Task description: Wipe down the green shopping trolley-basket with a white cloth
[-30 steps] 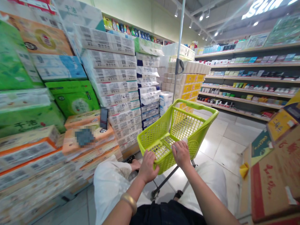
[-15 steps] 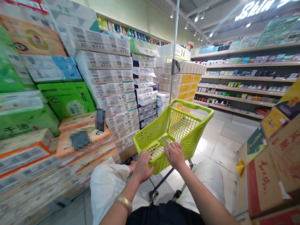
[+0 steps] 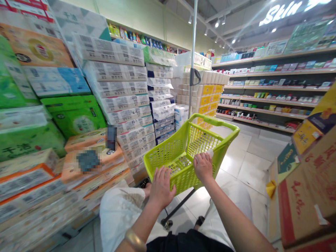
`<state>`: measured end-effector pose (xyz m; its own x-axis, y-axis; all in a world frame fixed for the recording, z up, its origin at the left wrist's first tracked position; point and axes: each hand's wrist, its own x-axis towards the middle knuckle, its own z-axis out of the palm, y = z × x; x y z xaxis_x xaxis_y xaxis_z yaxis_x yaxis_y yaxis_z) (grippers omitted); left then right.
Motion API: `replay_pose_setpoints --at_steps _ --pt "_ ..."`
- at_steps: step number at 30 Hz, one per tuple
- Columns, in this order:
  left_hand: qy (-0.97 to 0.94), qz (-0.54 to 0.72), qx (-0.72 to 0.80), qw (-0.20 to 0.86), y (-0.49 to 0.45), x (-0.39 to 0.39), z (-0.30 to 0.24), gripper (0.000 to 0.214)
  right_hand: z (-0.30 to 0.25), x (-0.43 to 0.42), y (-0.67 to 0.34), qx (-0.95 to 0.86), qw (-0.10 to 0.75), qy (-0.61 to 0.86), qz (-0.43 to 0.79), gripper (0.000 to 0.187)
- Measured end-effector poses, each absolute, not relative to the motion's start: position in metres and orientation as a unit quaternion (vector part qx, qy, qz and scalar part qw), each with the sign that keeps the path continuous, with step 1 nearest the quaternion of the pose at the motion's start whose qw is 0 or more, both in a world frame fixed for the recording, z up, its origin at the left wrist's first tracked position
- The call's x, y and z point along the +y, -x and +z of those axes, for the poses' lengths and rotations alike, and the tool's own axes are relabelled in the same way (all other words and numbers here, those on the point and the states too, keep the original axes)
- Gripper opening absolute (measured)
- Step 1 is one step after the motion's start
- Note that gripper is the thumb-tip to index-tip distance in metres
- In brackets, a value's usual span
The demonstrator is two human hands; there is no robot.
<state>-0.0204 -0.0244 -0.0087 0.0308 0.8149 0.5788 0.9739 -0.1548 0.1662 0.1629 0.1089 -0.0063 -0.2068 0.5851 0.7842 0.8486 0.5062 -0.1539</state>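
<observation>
A lime-green shopping cart [image 3: 181, 178] with a perforated basket stands between my knees, turned at an angle. My left hand [image 3: 162, 185] lies on the basket's near left corner, its fingers stretched over the rim. On the near side rim, my right hand [image 3: 203, 167] is closed around a small white piece [image 3: 210, 153], which looks like a cloth or tissue. Most of that piece is hidden under the fingers. Inside the basket, only the green grid and walls show.
Wrapped paper packs [image 3: 118, 71] rise in tall stacks on the left. Cardboard cartons [image 3: 294, 199] stand close on the right. A metal pole [image 3: 193, 52] is behind the cart. Stocked shelves [image 3: 275, 89] line the back, beyond the tiled floor [image 3: 244, 164].
My right hand has slid right and slightly away along the rim with the white piece. My left hand's fingers have straightened over the corner. The basket's near end has shifted slightly left.
</observation>
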Motion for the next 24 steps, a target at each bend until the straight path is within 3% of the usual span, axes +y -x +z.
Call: replay_pose_setpoints --at_steps 4,10,24 --pt "0.711 -0.247 -0.648 0.111 -0.011 -0.008 -0.002 0.052 -0.005 0.097 -0.152 -0.763 0.424 0.463 -0.157 0.014" --pt "0.681 -0.219 -0.686 0.133 -0.006 -0.01 0.001 0.015 -0.004 0.08 -0.141 -0.774 0.433 0.449 -0.11 0.017" --pt "0.674 -0.235 -0.673 0.195 0.018 -0.041 -0.004 0.008 -0.002 0.043 -0.141 -0.808 0.435 0.39 -0.072 0.016"
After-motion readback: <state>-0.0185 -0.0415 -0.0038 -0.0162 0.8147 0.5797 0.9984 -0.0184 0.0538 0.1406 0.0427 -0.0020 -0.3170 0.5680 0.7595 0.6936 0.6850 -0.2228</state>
